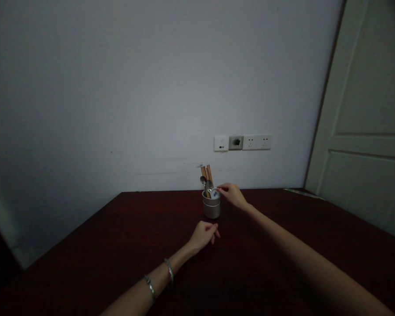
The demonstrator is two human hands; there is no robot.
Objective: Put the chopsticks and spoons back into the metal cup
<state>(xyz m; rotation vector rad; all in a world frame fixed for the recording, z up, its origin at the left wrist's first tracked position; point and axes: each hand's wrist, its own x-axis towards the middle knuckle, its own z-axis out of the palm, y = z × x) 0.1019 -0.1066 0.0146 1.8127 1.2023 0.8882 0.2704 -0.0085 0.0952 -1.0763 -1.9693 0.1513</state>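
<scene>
A small metal utensil cup stands on the dark red table, near its far edge. Wooden chopsticks and a metal spoon stick up out of it, and a white spoon with blue marks lies at its rim. My right hand reaches to the cup's right rim, its fingertips pinched on the white spoon. My left hand rests on the table just in front of the cup, fingers curled loosely with nothing seen in them. Two bangles circle my left wrist.
A pale wall stands right behind the table, with a row of sockets and a switch above the cup. A white door is at the right. The room is dim.
</scene>
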